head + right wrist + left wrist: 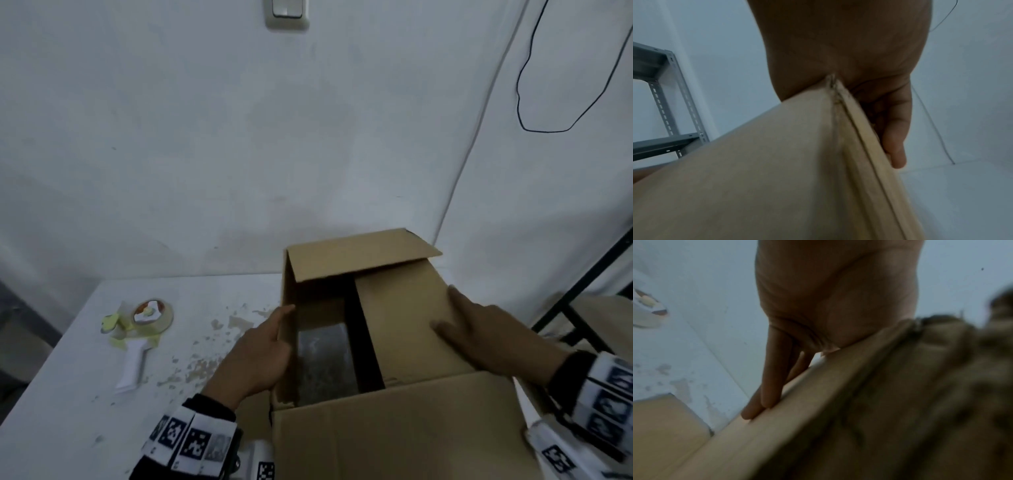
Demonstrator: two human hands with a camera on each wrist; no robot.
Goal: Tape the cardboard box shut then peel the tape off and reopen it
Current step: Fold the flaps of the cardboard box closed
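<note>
Sitting on the white table (pixel 68 394), near edge, the brown cardboard box (pixel 394 431) is open on top, long axis running away from the person. Left hand (pixel 255 356) lies flat, fingers straight against the upright left flap (pixel 287 339). Right hand (pixel 493 339) lies spread on the lowered right flap (pixel 404 325). Tape dispenser (pixel 140 332) is well left.

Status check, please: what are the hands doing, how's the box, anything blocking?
Left hand flat against left flap; right hand pressing right flap inward. Cardboard box open, untaped. Tape dispenser idle on table; nothing blocking.
</note>
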